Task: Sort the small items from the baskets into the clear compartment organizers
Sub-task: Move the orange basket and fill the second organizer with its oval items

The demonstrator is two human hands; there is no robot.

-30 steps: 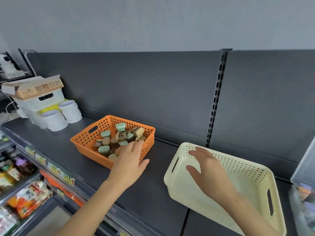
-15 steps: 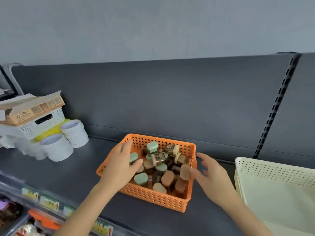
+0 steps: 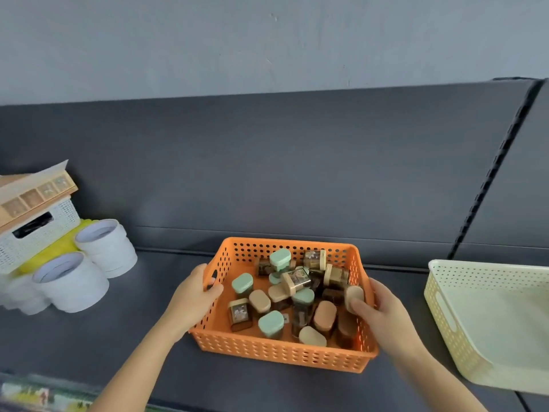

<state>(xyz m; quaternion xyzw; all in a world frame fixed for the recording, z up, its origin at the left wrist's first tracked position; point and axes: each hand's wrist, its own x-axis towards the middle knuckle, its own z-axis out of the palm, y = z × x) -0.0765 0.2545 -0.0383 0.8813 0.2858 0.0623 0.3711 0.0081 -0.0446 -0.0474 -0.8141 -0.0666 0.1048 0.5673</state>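
Gripping orange basket [image 3: 276, 349]: left hand [image 3: 193, 295], right hand [image 3: 383, 310], seemingly by handles.

light: soft, even, bright | shadows: faint | glare: none strong | edges: wide-angle bending | bottom-left corner: blurred

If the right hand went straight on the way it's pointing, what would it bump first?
The right hand grips the orange basket's right wall, so that stops it first. Inside, the nearest thing is a beige-lidded jar by its thumb, though depth is unclear.
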